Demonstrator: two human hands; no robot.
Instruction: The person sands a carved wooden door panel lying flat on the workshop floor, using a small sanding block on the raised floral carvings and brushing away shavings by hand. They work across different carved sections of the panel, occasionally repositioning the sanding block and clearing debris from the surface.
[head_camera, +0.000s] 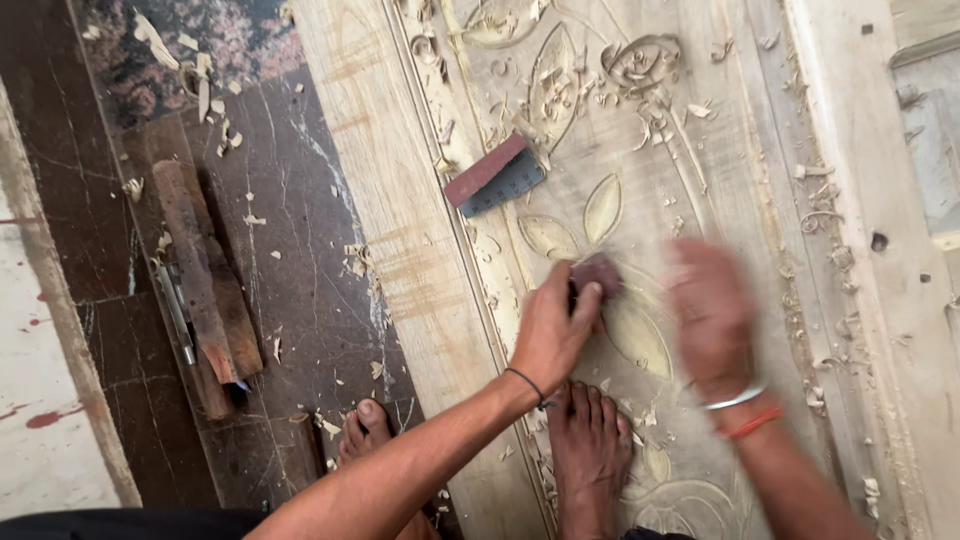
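Note:
A pale wooden door panel (400, 200) lies flat, carved with leaf and scroll shapes. My left hand (552, 330) pinches a small dark reddish piece of sandpaper (598, 274) against a carved leaf (636, 332). My right hand (712, 312) is blurred and hovers over the carving just right of that leaf; it appears to hold nothing. A black thread circles my left wrist, and a silver bangle and a red thread circle my right wrist. My bare right foot (590, 445) stands on the panel below my hands.
A folded sheet of sandpaper (495, 176), reddish and grey, lies on the carving higher up. Wood shavings are scattered over panel and floor. On the dark floor at left lie a long wooden block (196, 270) and metal tools (174, 308). My left foot (366, 428) rests on the floor.

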